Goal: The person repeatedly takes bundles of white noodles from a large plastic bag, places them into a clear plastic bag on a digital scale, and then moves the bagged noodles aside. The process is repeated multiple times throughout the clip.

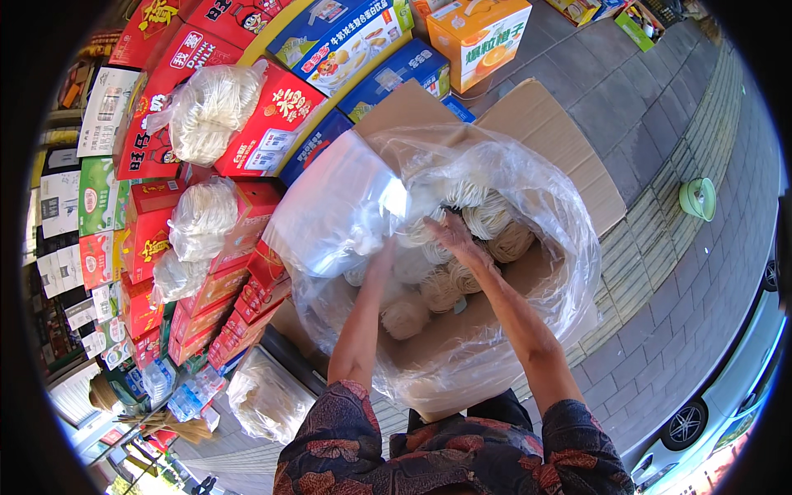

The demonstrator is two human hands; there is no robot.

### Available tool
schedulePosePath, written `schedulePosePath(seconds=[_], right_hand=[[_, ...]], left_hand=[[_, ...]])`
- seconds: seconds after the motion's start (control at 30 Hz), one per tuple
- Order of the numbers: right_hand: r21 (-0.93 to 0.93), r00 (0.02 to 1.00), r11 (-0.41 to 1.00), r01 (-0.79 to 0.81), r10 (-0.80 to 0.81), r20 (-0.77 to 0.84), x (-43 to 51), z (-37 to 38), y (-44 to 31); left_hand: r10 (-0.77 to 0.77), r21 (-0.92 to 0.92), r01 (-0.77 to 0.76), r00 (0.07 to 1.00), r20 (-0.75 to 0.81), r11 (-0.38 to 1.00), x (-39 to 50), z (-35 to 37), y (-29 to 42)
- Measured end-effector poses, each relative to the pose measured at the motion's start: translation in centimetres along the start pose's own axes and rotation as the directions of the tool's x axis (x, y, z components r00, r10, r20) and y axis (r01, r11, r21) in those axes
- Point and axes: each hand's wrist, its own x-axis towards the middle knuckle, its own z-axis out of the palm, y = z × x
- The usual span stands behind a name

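Observation:
A cardboard box (557,148) lined with a large clear plastic bag (557,204) stands in front of me. Inside lie several round bundles of dried noodles (405,315), pale ones and a browner one (511,241). My right hand (455,238) is in the box, its fingers at a pale noodle bundle; whether it grips one cannot be told. My left hand (387,250) reaches in beside it, blurred behind the clear plastic, so its fingers are hidden. A smaller clear plastic bag (337,204) lies over the box's left side.
Stacked red drink cartons (204,55) stand at the left, with bagged noodles (213,114) on top. Blue cartons (390,74) and an orange carton (476,43) are beyond the box. A green bucket (697,199) is on the pavement at right, near a parked car (724,383).

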Motion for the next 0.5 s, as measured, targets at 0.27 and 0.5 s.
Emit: schedulePosePath(seconds=[0.27,0.5], right_hand=[[0.162,0.967,0.953,0.256,-0.253,-0.042,-2.8,3.1,-0.1],[0.101,0.983,0.981,0.163,-0.152,-0.105,-4.4,4.5,1.8]], left_hand=[[0.155,-0.515,-0.1,0.986,0.065,0.851,3.0,-1.8,-3.9],[0.076,-0.7,0.006,0.993,0.086,0.714,0.2,-1.6,-2.1]])
